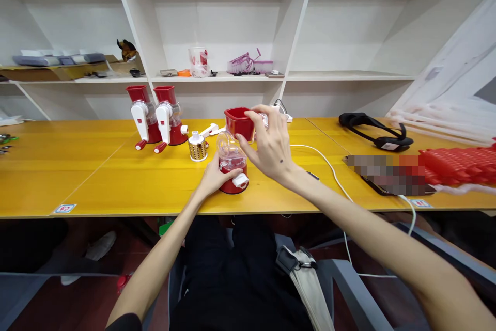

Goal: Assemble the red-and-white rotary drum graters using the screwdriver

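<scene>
A tabletop rotary grater body stands near the table's front edge, with a red base (233, 186), a clear housing (232, 151) and a white knob (241, 181) low at its front right. My left hand (216, 176) is wrapped round the base from the left, thumb across the front. Above the housing is a red hopper (237, 122). My right hand (273, 145) grips its right side, with the thumb low at the front and a forefinger at the rim. Whether the hopper is seated cannot be made out. Left of the body stands a metal grating drum (198, 147) with a white top.
Two assembled red graters (141, 119) stand at the back left. Behind the drum lies a white crank handle (211, 129). To the right are a white cable (325, 158), a black headset (375, 132), a dark, blurred-out device (374, 184) and red air-cushion wrap (461, 163). White shelves rise behind.
</scene>
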### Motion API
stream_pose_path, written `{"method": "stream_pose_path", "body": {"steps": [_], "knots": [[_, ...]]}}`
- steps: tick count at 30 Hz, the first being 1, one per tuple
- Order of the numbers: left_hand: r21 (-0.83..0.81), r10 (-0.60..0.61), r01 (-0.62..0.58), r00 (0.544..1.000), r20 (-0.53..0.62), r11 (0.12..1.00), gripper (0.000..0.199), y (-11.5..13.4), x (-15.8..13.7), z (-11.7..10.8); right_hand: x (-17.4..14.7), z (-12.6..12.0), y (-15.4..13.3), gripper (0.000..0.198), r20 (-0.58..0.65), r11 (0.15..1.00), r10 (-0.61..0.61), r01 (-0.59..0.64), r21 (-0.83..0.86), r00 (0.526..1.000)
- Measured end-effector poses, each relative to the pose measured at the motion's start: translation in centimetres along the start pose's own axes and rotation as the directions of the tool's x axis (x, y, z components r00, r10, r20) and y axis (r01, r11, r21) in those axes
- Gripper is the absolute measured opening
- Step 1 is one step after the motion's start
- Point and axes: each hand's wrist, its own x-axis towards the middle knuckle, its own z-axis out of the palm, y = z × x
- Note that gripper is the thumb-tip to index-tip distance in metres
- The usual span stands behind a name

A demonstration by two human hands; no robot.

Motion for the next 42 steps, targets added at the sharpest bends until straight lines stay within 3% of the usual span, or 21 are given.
{"method": "stream_pose_path", "body": {"steps": [2, 6, 11, 15, 21, 23, 26, 30, 33, 37, 38, 40, 42], "knots": [[0.070, -0.008, 0.013, 0.998, -0.070, 0.997, 0.074, 0.0, -0.1, 0.3, -2.1, 1.4, -0.2, 0.054, -0.052, 0.994, 0.081, -0.077, 0.084, 0.995], [0.153, -0.059, 0.082, 0.987, -0.148, 0.985, 0.072, 0.5, -0.4, 1.3, -4.5, 5.5, -0.4, 0.083, -0.111, 0.917, 0.260, -0.210, 0.338, 0.959], [0.196, -0.084, 0.120, 0.979, -0.184, 0.973, 0.074, 1.3, -0.9, 2.4, -4.6, 9.4, -0.2, 0.102, -0.041, 0.786, 0.364, -0.283, 0.549, 0.930], [0.265, -0.018, 0.055, 0.990, -0.140, 0.963, 0.074, 2.0, -1.2, 2.4, -4.6, 9.8, 1.0, 0.102, 0.028, 0.690, 0.369, -0.294, 0.661, 0.929], [0.444, -0.001, 0.015, 0.999, -0.032, 0.896, 0.070, 3.1, -1.5, 2.2, -5.0, 8.6, 4.9, 0.095, 0.273, 0.365, 0.256, -0.354, 0.861, 0.928], [0.511, 0.004, 0.014, 0.999, -0.034, 0.859, 0.071, 3.3, -1.7, 2.7, -5.5, 8.4, 5.6, 0.088, 0.292, 0.314, 0.215, -0.349, 0.883, 0.932], [0.594, -0.009, 0.054, 0.997, -0.078, 0.802, 0.068, 4.0, -2.5, 3.9, -6.6, 8.5, 5.1, 0.081, 0.243, 0.356, 0.236, -0.317, 0.879, 0.941], [0.692, -0.050, 0.072, 0.997, -0.052, 0.718, 0.059, 5.8, -3.9, 5.1, -7.7, 9.0, 2.9, 0.106, 0.144, 0.540, 0.402, -0.361, 0.761, 0.904], [0.722, -0.069, 0.011, 0.996, 0.051, 0.692, 0.052, 7.0, -4.1, 4.4, -7.5, 9.2, 2.5, 0.104, 0.108, 0.528, 0.499, -0.401, 0.749, 0.860], [0.558, -0.143, 0.041, 0.980, 0.140, 0.829, 0.032, 6.7, -2.6, 1.0, -6.9, 8.9, 4.3, 0.091, 0.158, 0.453, 0.471, -0.392, 0.801, 0.868], [0.509, -0.125, 0.053, 0.986, 0.108, 0.859, 0.029, 6.2, -2.0, -0.1, -6.9, 8.7, 4.9, 0.090, 0.183, 0.436, 0.443, -0.389, 0.812, 0.878], [0.444, -0.046, 0.079, 0.995, -0.085, 0.892, 0.024, 4.7, -0.7, -2.3, -7.0, 8.1, 5.9, 0.091, 0.222, 0.407, 0.391, -0.384, 0.829, 0.893], [0.391, 0.061, 0.073, 0.946, -0.319, 0.917, 0.030, 2.7, 0.6, -4.1, -7.3, 7.5, 6.4, 0.092, 0.249, 0.385, 0.347, -0.379, 0.841, 0.904]]}}
